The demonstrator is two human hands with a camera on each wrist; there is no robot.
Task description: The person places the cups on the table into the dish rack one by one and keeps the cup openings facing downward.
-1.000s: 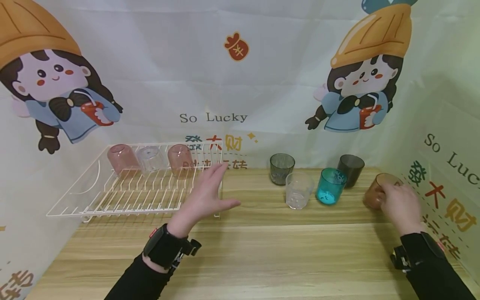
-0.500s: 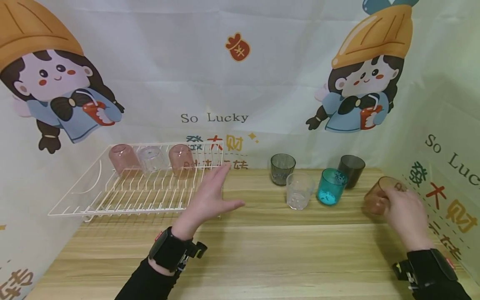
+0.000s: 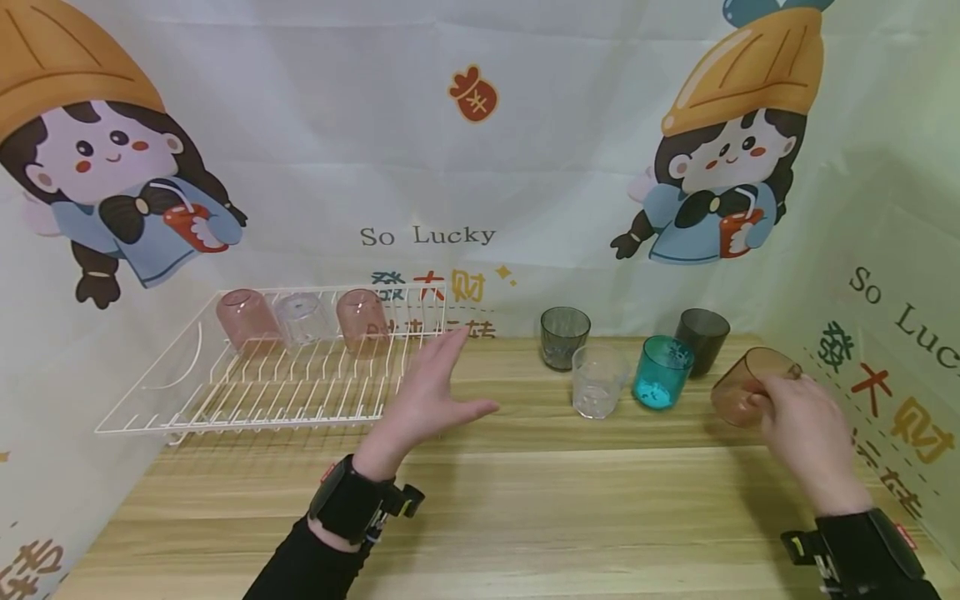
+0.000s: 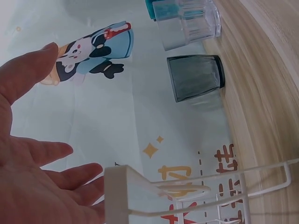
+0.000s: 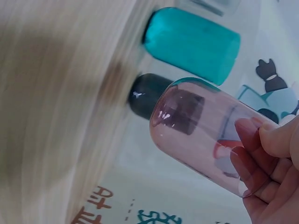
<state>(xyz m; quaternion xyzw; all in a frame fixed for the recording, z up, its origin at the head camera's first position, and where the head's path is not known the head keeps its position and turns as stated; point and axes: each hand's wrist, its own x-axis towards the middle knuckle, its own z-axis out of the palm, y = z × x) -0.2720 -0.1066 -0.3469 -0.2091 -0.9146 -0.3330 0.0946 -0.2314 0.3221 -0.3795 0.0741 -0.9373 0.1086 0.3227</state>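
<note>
My right hand [image 3: 813, 442] pinches a pinkish-brown clear drinking glass [image 3: 737, 393] at its rim, thumb outside and fingertips inside. The glass tilts, and in the right wrist view its rounded base stands away from the wooden table. Just left of it are a teal glass [image 3: 662, 375] and a dark grey glass [image 3: 702, 340]. My left hand [image 3: 420, 400] holds nothing, its fingers and thumb spread beside the right end of a white wire dish rack [image 3: 277, 427]. On the rack two pink glasses [image 3: 250, 321] and a clear glass [image 3: 302, 321] stand upside down.
A clear glass [image 3: 597, 387] and a smoky grey glass [image 3: 564, 340] stand upright on the wooden table [image 3: 570, 517] between the rack and the teal glass. Printed cloth walls [image 3: 555, 183] close off the back and both sides.
My right hand has drawn slightly nearer, and the pinkish-brown glass has risen and shifted left, now tilted. My left hand has drifted a little to the right, still spread.
</note>
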